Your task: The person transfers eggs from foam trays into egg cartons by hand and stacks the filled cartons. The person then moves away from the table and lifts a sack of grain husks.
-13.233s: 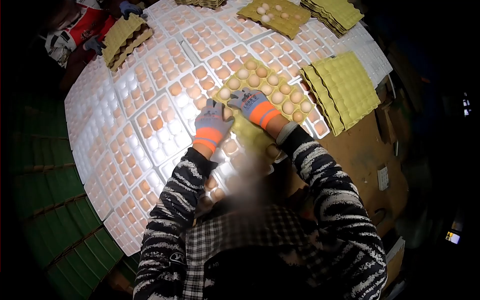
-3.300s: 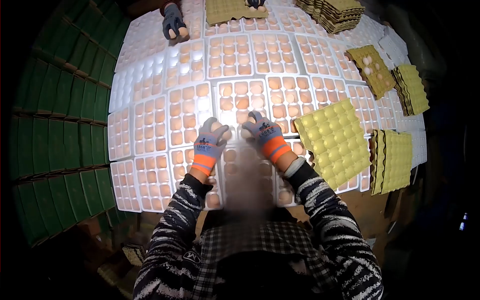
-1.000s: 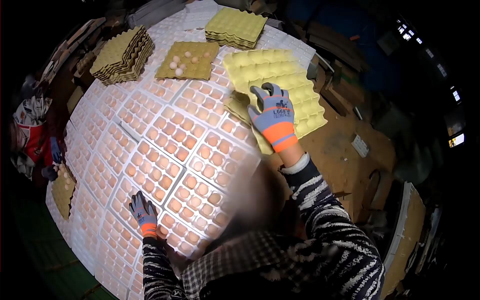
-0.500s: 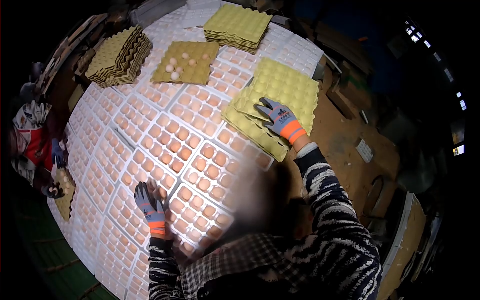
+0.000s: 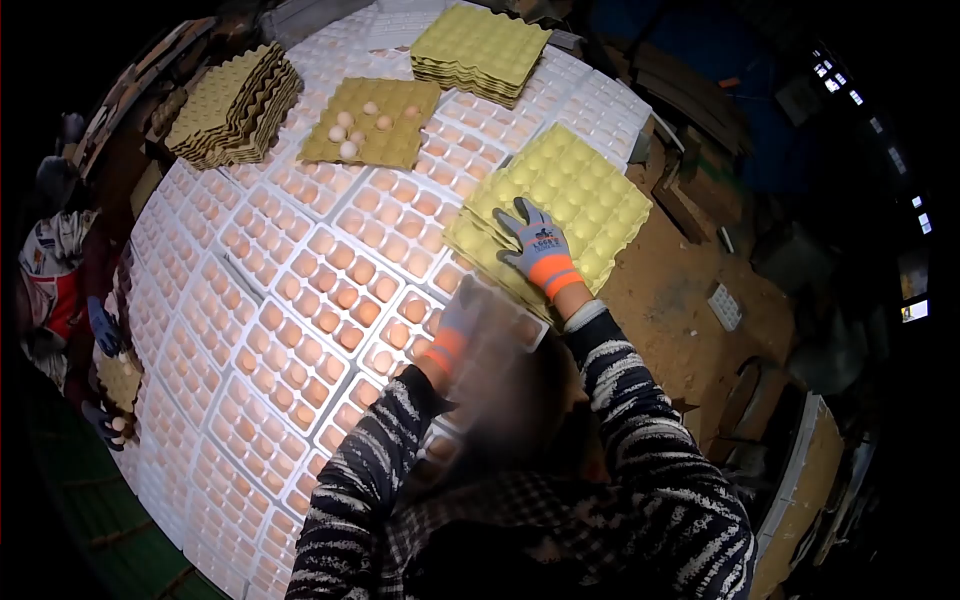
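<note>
My right hand (image 5: 537, 247), in a grey glove with an orange cuff, rests with fingers apart on yellow egg trays (image 5: 585, 190). These trays overlap unevenly, one lying partly across another. My left hand (image 5: 458, 325), gloved alike, is over the white egg cartons close to the trays' lower left edge. Motion blur and a smeared patch hide its fingers, so I cannot tell what it touches. Brown eggs fill the clear-walled white cartons (image 5: 338, 278) below and left of it.
A brown tray (image 5: 400, 145) with several loose eggs lies farther back. Stacked trays stand at its left (image 5: 235, 110) and right (image 5: 478, 55). At far left, a person's gloved hand (image 5: 103, 325) is beside another tray with eggs (image 5: 120, 385). Brown surface (image 5: 665, 290) lies at right.
My left hand has moved right and away from me, from the nearer cartons toward the yellow trays. My right hand has shifted slightly left on the trays, and its fingers are more spread.
</note>
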`<state>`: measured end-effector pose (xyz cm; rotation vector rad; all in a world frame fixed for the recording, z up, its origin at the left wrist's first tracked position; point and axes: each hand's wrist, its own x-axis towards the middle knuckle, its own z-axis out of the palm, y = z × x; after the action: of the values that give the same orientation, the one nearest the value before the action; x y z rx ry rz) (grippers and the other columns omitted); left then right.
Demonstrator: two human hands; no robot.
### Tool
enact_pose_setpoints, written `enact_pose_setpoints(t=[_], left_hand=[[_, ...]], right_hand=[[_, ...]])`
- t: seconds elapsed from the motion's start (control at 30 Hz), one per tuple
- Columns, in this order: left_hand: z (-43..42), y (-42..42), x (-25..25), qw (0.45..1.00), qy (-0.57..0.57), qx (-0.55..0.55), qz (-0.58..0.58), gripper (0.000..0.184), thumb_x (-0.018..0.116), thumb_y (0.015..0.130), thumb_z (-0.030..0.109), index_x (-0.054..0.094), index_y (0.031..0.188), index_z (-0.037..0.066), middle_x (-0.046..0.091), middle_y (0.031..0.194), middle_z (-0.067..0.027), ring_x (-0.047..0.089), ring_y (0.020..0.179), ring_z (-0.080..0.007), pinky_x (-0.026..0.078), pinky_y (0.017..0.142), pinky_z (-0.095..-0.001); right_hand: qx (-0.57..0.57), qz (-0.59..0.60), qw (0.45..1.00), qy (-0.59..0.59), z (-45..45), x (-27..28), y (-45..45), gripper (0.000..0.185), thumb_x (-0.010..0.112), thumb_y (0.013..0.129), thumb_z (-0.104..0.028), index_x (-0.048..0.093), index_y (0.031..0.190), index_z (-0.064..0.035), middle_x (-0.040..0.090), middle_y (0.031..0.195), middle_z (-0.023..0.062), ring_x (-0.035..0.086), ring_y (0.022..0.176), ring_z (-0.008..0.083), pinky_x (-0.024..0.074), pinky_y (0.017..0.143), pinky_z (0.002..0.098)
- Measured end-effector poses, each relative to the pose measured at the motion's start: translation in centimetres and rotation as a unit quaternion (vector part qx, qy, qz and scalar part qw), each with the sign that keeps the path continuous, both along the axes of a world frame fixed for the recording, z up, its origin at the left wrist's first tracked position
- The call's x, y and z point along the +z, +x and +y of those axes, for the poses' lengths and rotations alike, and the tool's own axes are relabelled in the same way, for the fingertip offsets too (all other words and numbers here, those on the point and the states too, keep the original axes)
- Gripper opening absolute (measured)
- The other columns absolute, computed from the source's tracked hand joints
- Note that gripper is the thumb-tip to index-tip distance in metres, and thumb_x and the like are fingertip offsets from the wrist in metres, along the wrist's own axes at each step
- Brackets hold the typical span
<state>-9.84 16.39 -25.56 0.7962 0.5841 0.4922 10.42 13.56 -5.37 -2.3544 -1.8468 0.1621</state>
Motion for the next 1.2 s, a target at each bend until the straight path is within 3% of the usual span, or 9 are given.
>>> enact_pose_setpoints(t=[0.07,0.17,0.27,0.37,0.6,0.77,0.9,1.1,1.2], left_hand=[[-0.6,1.4,-1.3,0.967,0.249,-0.021,-0.037,0.052,0.063,0.102,0.018,0.041,0.149,0.013,0.061,0.122,-0.0091,0.068,0.099,-0.0269,0.059,0.079,-0.0397],[-1.2,1.8,4.2,0.996,0.043,-0.003,-0.074,0.045,0.062,0.102,0.019,0.043,0.142,0.012,0.061,0.122,-0.0089,0.067,0.103,-0.0282,0.058,0.081,-0.0414],[-1.0,3.0,3.7,0.903,0.422,-0.058,-0.058,0.038,0.061,0.098,0.023,0.050,0.134,0.017,0.062,0.122,-0.0037,0.059,0.115,-0.0269,0.046,0.095,-0.0455],[-1.5,3.4,6.7,0.894,0.445,-0.056,0.005,0.034,0.062,0.091,0.025,0.057,0.124,0.022,0.063,0.124,0.0009,0.050,0.126,-0.0252,0.034,0.108,-0.0488],[-2.6,2.7,17.3,0.984,-0.152,-0.017,-0.090,0.074,0.070,0.093,0.010,0.025,0.152,0.009,0.061,0.128,-0.0100,0.062,0.106,-0.0168,0.055,0.077,-0.0324],[-0.8,0.4,11.3,0.989,0.136,0.046,0.045,0.065,0.055,0.102,0.050,0.049,0.147,0.004,0.052,0.148,-0.0188,0.049,0.135,-0.0345,0.039,0.113,-0.0441],[5.6,-5.7,10.5,0.812,0.454,0.246,0.272,0.043,0.068,0.091,0.020,0.062,0.132,0.007,0.063,0.127,-0.0169,0.063,0.112,-0.0316,0.051,0.093,-0.0397],[7.7,-13.4,10.3,0.567,0.613,0.168,0.523,0.062,0.069,0.087,0.030,0.053,0.144,0.015,0.054,0.144,-0.0140,0.040,0.140,-0.0383,0.023,0.119,-0.0535],[5.8,-15.4,9.7,0.553,0.629,0.126,0.531,0.064,0.067,0.087,0.028,0.050,0.146,0.011,0.047,0.151,-0.0174,0.037,0.141,-0.0401,0.020,0.121,-0.0552]], right_hand=[[0.013,0.044,0.999,0.012,-0.2,-0.4,0.8,0.070,0.078,0.082,-0.035,0.052,0.147,-0.0360,0.041,0.157,0.0125,0.043,0.139,0.0356,0.0433,0.113,0.0455],[0.012,0.033,0.999,0.002,-0.1,1.0,1.1,0.066,0.076,0.084,-0.032,0.054,0.146,-0.0360,0.043,0.155,0.0127,0.047,0.137,0.0335,0.0466,0.109,0.0450],[0.011,-0.001,0.999,0.031,0.0,2.2,1.0,0.062,0.074,0.083,-0.029,0.057,0.143,-0.0314,0.048,0.151,0.0131,0.052,0.131,0.0344,0.0484,0.107,0.0449],[0.007,-0.048,0.995,0.087,-0.7,4.1,0.9,0.061,0.071,0.082,-0.026,0.058,0.142,-0.0276,0.050,0.149,0.0131,0.053,0.129,0.0337,0.0481,0.105,0.0449],[0.039,-0.085,0.988,0.125,-4.3,8.4,-3.5,0.059,0.071,0.081,-0.025,0.060,0.140,-0.0235,0.053,0.145,0.0171,0.057,0.122,0.0350,0.0491,0.101,0.0436],[0.058,-0.044,0.996,0.053,-3.7,-0.1,-4.0,0.069,0.076,0.081,-0.039,0.054,0.145,-0.0250,0.049,0.149,0.0170,0.050,0.132,0.0376,0.0437,0.108,0.0478],[0.022,-0.112,0.993,-0.012,-4.6,1.1,-5.4,0.088,0.083,0.073,-0.038,0.044,0.152,-0.0303,0.041,0.152,0.0205,0.039,0.139,0.0389,0.0379,0.107,0.0513],[0.058,-0.149,0.985,-0.058,-1.1,-0.8,-4.6,0.088,0.073,0.080,-0.024,0.034,0.158,-0.0222,0.043,0.149,0.0203,0.045,0.134,0.0370,0.0453,0.101,0.0459],[0.067,-0.098,0.992,-0.050,-1.6,-0.1,-4.3,0.087,0.073,0.080,-0.024,0.035,0.157,-0.0216,0.046,0.147,0.0211,0.047,0.133,0.0377,0.0450,0.105,0.0472]])
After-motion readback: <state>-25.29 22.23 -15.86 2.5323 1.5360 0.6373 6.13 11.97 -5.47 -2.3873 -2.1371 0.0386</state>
